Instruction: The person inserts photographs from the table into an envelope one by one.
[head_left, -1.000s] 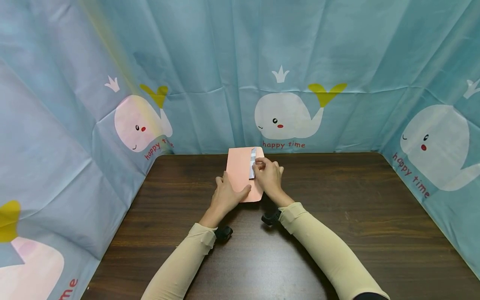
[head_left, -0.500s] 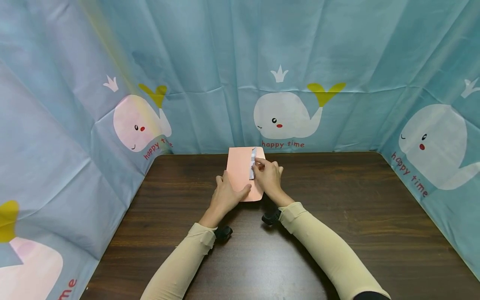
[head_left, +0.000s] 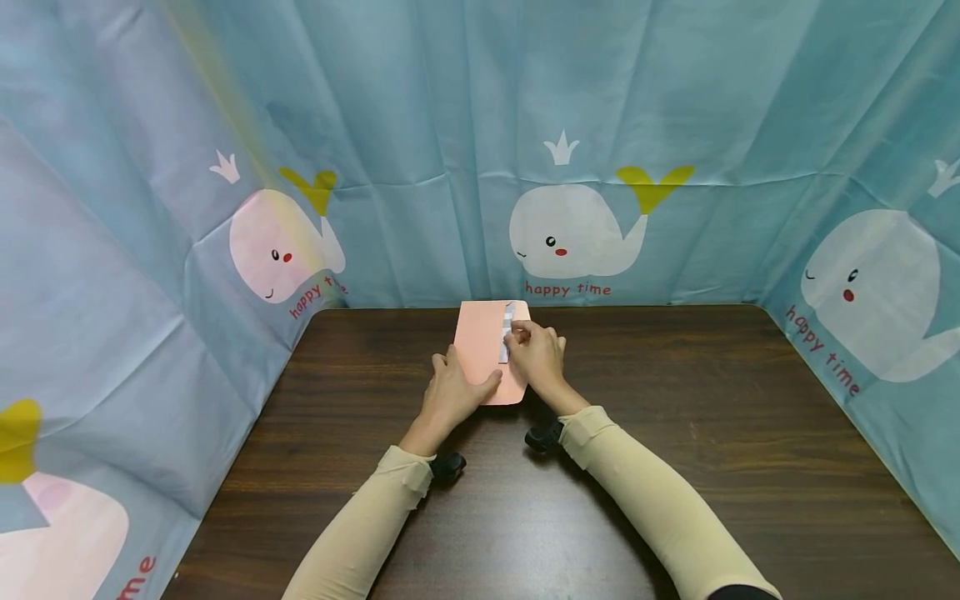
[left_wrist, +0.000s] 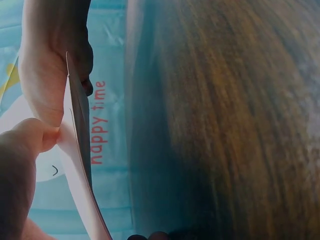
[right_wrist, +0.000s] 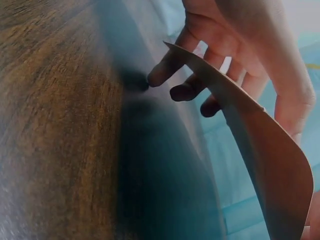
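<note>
A thin pink notebook (head_left: 478, 333), square-cornered on the left and rounded on the right, is held tilted up near the table's far edge. My left hand (head_left: 450, 392) grips its lower left, thumb across the front; in the right wrist view the fingertips (right_wrist: 185, 92) show behind the cover. A narrow white-and-grey strip (head_left: 506, 321) runs lengthwise on the notebook's right side. Thumb and forefinger of my right hand (head_left: 538, 354) pinch at the strip's right edge, covering part of it. In the left wrist view the notebook (left_wrist: 77, 145) appears edge-on, its front mostly hidden.
The dark wood-grain table (head_left: 660, 400) stretches out on both sides of the arms. Behind it hangs a light blue curtain (head_left: 420, 150) with whale prints, close to the notebook's top edge. A black wrist camera (head_left: 448, 467) sits at the left wrist, another black camera (head_left: 543, 437) at the right.
The notebook's top edge has dipped slightly toward me, and the strip has shifted down with it. Both hands keep almost the same place and hold.
</note>
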